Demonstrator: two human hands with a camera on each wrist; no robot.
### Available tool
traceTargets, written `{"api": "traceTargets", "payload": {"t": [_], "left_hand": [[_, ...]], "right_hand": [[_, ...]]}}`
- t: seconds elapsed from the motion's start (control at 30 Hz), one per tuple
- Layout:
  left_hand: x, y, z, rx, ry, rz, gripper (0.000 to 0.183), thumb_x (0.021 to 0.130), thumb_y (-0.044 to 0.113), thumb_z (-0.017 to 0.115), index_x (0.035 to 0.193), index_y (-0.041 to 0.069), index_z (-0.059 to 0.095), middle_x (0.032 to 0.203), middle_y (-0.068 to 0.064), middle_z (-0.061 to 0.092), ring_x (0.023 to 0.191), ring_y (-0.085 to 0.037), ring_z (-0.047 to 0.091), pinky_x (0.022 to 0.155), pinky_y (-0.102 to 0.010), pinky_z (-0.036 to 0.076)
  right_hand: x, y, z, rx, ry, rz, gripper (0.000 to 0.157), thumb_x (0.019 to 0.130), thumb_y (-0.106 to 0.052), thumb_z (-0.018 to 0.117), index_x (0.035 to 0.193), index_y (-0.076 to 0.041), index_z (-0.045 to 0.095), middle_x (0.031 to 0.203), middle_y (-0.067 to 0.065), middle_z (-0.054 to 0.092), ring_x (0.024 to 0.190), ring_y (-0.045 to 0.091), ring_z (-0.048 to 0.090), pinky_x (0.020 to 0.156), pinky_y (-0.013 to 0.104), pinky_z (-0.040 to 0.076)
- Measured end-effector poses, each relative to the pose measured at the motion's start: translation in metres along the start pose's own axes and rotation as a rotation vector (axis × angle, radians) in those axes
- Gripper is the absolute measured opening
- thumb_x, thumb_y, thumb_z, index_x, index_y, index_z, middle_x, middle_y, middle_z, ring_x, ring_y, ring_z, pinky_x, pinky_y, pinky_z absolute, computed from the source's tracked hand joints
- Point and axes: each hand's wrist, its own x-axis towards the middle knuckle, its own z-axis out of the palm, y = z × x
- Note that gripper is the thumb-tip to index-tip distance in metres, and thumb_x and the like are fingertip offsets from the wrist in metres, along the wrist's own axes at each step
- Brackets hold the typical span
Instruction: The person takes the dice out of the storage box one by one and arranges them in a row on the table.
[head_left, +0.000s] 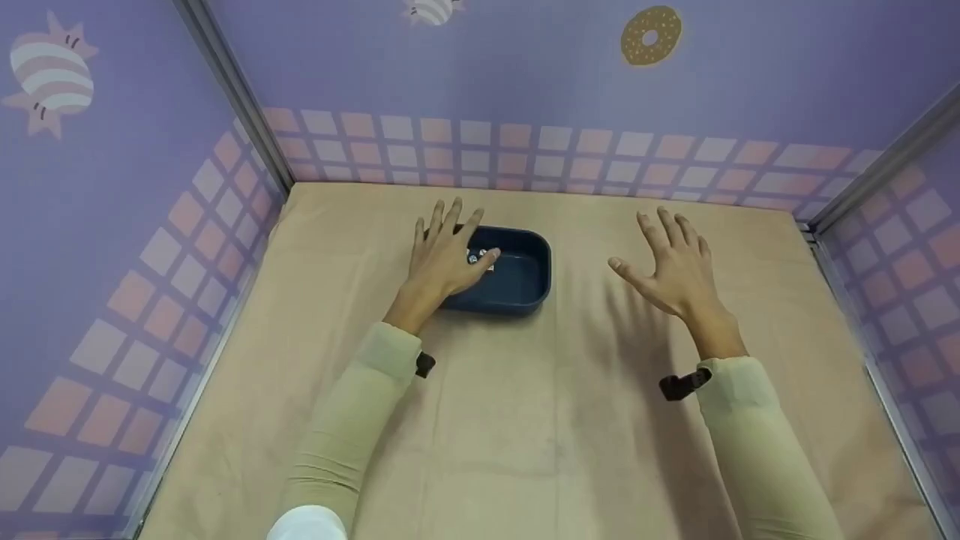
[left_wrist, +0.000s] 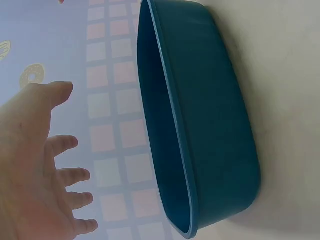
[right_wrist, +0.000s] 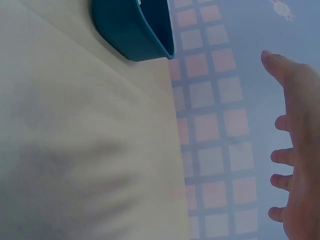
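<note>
A dark blue rectangular tub [head_left: 517, 281] with rounded corners stands on the table. Inside it, toward its left, lie several small white-and-dark pieces [head_left: 484, 259], partly hidden by my left hand and too small to identify. My left hand [head_left: 444, 259] hovers over the tub's left part, fingers spread, holding nothing; the left wrist view shows it apart from the tub wall [left_wrist: 210, 115]. Off to the tub's right, my right hand [head_left: 679, 270] is raised above the table with its fingers spread and nothing in it. In the right wrist view, one tub corner [right_wrist: 132, 35] shows at the top.
A beige cloth [head_left: 495, 420] covers the table. Purple panels with pink and white squares [head_left: 514, 135] enclose it at the back, left and right, joined by metal posts [head_left: 240, 97]. A white rounded object [head_left: 307, 523] shows at the bottom, by the left sleeve.
</note>
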Motion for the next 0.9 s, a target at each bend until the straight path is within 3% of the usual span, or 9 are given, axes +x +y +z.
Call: {"api": "traceTargets", "payload": {"t": [0.2, 0.33, 0.57, 0.63, 0.77, 0.9], "left_hand": [[-0.002, -0.009, 0.0, -0.036, 0.041, -0.007, 0.081, 0.104, 0.072, 0.042, 0.171, 0.032, 0.019, 0.178, -0.009, 0.007, 0.163, -0.034, -0.005, 0.126, -0.061, -0.003], [-0.008, -0.031, 0.005, -0.158, 0.072, -0.036, 0.082, 0.106, 0.068, 0.043, 0.172, 0.026, 0.018, 0.177, -0.012, 0.01, 0.163, -0.036, -0.003, 0.127, -0.062, 0.004], [-0.018, -0.076, 0.025, -0.54, 0.137, -0.224, 0.071, 0.114, 0.044, 0.04, 0.171, 0.014, 0.011, 0.171, -0.024, 0.022, 0.157, -0.047, 0.019, 0.123, -0.063, 0.022], [-0.02, -0.084, 0.033, -0.619, 0.137, -0.279, 0.068, 0.114, 0.036, 0.038, 0.171, 0.009, 0.012, 0.168, -0.027, 0.027, 0.155, -0.049, 0.025, 0.123, -0.062, 0.023], [-0.022, -0.093, 0.044, -0.746, 0.09, -0.363, 0.062, 0.114, 0.03, 0.034, 0.168, 0.004, 0.019, 0.162, -0.027, 0.038, 0.152, -0.043, 0.036, 0.124, -0.055, 0.026], [-0.025, -0.096, 0.049, -0.857, 0.043, -0.401, 0.057, 0.115, 0.03, 0.032, 0.165, 0.004, 0.031, 0.164, -0.022, 0.039, 0.154, -0.038, 0.033, 0.125, -0.051, 0.025]], "right_hand": [[0.001, -0.006, 0.004, 0.046, 0.043, -0.018, 0.09, 0.099, -0.069, 0.057, 0.168, -0.016, 0.033, 0.173, 0.019, 0.024, 0.158, 0.046, 0.018, 0.114, 0.078, 0.022], [0.003, -0.012, 0.019, 0.152, 0.083, -0.017, 0.085, 0.1, -0.064, 0.058, 0.166, -0.014, 0.037, 0.17, 0.018, 0.03, 0.156, 0.045, 0.025, 0.11, 0.078, 0.029], [0.011, -0.03, 0.056, 0.593, 0.087, 0.067, 0.069, 0.107, -0.05, 0.058, 0.162, -0.011, 0.043, 0.16, 0.021, 0.045, 0.146, 0.043, 0.044, 0.112, 0.066, 0.038], [0.012, -0.037, 0.068, 0.721, 0.047, 0.116, 0.068, 0.108, -0.05, 0.057, 0.162, -0.012, 0.043, 0.159, 0.021, 0.046, 0.143, 0.041, 0.047, 0.109, 0.063, 0.044], [0.015, -0.051, 0.091, 0.98, -0.064, 0.232, 0.067, 0.11, -0.048, 0.056, 0.162, -0.01, 0.04, 0.16, 0.022, 0.042, 0.144, 0.043, 0.045, 0.109, 0.061, 0.045], [0.015, -0.063, 0.111, 1.135, -0.172, 0.327, 0.057, 0.115, -0.034, 0.048, 0.163, -0.006, 0.036, 0.158, 0.025, 0.042, 0.141, 0.045, 0.048, 0.109, 0.061, 0.046]]}}
